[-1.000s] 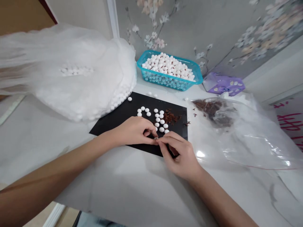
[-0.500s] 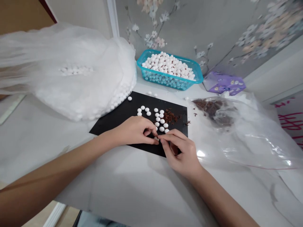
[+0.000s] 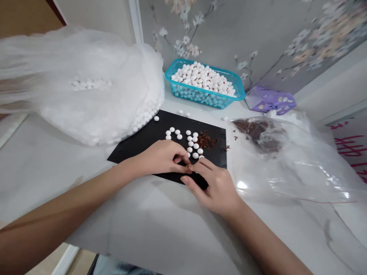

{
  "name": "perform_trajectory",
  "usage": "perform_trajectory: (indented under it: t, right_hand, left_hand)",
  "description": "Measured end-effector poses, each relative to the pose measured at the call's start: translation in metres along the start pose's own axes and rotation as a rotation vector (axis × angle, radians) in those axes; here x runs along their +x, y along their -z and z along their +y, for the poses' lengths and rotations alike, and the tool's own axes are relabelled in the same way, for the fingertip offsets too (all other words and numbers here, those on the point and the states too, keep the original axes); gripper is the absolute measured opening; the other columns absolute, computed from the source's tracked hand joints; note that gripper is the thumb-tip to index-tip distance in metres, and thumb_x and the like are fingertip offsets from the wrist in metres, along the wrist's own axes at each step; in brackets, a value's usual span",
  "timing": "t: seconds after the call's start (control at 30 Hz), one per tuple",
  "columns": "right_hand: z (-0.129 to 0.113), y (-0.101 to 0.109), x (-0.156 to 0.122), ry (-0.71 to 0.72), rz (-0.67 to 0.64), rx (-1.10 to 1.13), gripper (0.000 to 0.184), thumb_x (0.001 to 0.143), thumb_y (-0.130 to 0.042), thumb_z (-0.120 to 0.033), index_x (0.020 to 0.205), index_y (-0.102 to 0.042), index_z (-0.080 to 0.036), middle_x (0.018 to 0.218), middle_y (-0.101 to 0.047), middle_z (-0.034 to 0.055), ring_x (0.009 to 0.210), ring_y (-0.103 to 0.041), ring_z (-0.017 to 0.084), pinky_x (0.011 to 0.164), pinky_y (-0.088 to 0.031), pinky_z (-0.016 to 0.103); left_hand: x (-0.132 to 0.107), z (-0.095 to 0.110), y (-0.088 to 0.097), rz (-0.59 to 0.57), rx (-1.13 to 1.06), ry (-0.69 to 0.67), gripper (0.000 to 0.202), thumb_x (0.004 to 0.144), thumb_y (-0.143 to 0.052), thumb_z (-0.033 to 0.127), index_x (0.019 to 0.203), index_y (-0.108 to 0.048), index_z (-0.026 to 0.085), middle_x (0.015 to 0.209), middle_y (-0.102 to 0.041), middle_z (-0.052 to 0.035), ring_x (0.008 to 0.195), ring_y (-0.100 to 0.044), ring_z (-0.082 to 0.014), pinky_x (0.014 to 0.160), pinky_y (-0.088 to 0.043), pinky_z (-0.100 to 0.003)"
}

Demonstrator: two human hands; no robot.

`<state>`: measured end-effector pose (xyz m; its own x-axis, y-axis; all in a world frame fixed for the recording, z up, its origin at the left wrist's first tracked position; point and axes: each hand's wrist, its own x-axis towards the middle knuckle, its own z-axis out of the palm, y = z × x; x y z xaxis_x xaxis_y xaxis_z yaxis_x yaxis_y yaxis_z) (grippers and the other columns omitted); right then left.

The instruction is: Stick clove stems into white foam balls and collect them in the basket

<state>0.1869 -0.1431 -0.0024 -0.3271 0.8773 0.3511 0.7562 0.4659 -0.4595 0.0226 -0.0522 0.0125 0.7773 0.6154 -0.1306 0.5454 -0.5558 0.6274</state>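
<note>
Over the front edge of a black sheet (image 3: 134, 143), my left hand (image 3: 162, 156) pinches with thumb and forefinger. The small white ball in that pinch is now mostly hidden by my other fingers. My right hand (image 3: 219, 187) meets it from the right, its forefinger at the left fingertips and its thumb held apart below. Just beyond the hands lie several white balls (image 3: 195, 146), some in a double row and some in a small curve. Against them rests a little heap of reddish-brown bits (image 3: 207, 139).
A large translucent bag (image 3: 100, 76) of white balls bulges at the left. Behind the sheet stands a blue basket (image 3: 205, 91) filled with white balls. To the right lie a clear plastic bag (image 3: 286, 168) with brown bits and a purple packet (image 3: 271, 99).
My right thumb has come away from its forefinger and dropped lower left, while the right fingers slid left over the left fingertips. My left hand has stayed nearly still.
</note>
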Motion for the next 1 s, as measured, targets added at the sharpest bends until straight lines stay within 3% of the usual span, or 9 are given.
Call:
perform_trajectory:
  t: [0.33, 0.43, 0.57, 0.67, 0.8, 1.0]
  right_hand:
    - [-0.001, -0.003, 0.004, -0.007, -0.019, -0.065, 0.040, 0.089, -0.040, -0.046, 0.075, -0.063, -0.016, 0.063, -0.056, 0.0017, 0.053, -0.053, 0.010, 0.045, -0.031, 0.021]
    - [0.005, 0.000, 0.000, 0.039, -0.037, -0.013, 0.037, 0.091, -0.037, -0.042, 0.081, -0.064, -0.017, 0.068, -0.058, 0.0021, 0.057, -0.055, 0.011, 0.047, -0.034, 0.021]
    - [0.025, 0.006, -0.004, -0.014, 0.170, 0.132, 0.036, 0.094, -0.030, -0.031, 0.093, -0.064, -0.018, 0.077, -0.060, 0.0043, 0.068, -0.058, 0.013, 0.059, -0.044, 0.024]
    - [0.043, 0.010, -0.001, -0.201, 0.297, -0.084, 0.024, 0.089, -0.045, -0.030, 0.100, -0.064, -0.020, 0.086, -0.061, 0.0045, 0.065, -0.057, 0.013, 0.056, -0.044, 0.026]
    - [0.058, 0.009, 0.003, -0.273, 0.215, -0.267, 0.027, 0.088, -0.045, -0.024, 0.107, -0.063, -0.025, 0.099, -0.061, 0.0035, 0.057, -0.055, 0.010, 0.050, -0.041, 0.025]
    - [0.060, 0.006, 0.002, -0.278, 0.153, -0.276, 0.025, 0.087, -0.045, -0.025, 0.102, -0.065, -0.025, 0.101, -0.064, 0.0006, 0.067, -0.059, 0.012, 0.053, -0.042, 0.024]
  left_hand:
    - [-0.002, 0.001, 0.001, 0.011, 0.032, -0.026, 0.018, 0.071, -0.064, 0.038, 0.074, -0.069, 0.021, 0.057, -0.050, 0.0066, 0.053, -0.046, -0.0060, 0.049, -0.025, -0.020]
    - [-0.003, 0.002, 0.002, 0.026, 0.068, -0.064, 0.019, 0.073, -0.063, 0.039, 0.074, -0.069, 0.021, 0.057, -0.050, 0.0067, 0.053, -0.046, -0.0058, 0.049, -0.025, -0.019]
    - [-0.006, 0.002, 0.000, 0.095, 0.151, -0.156, 0.018, 0.075, -0.062, 0.038, 0.077, -0.069, 0.022, 0.057, -0.051, 0.0066, 0.054, -0.048, -0.0055, 0.051, -0.027, -0.019]
    - [-0.008, 0.000, -0.003, 0.153, 0.242, -0.250, 0.017, 0.079, -0.057, 0.034, 0.079, -0.068, 0.021, 0.059, -0.054, 0.0058, 0.055, -0.049, -0.0058, 0.052, -0.029, -0.020]
    - [-0.009, -0.003, -0.006, 0.243, 0.401, -0.366, 0.023, 0.084, -0.050, 0.034, 0.079, -0.066, 0.018, 0.065, -0.061, 0.0028, 0.059, -0.053, -0.0082, 0.053, -0.030, -0.022]
    - [-0.010, -0.004, -0.007, 0.290, 0.502, -0.402, 0.025, 0.086, -0.046, 0.034, 0.083, -0.066, 0.018, 0.071, -0.065, 0.0003, 0.064, -0.056, -0.0102, 0.054, -0.032, -0.023]
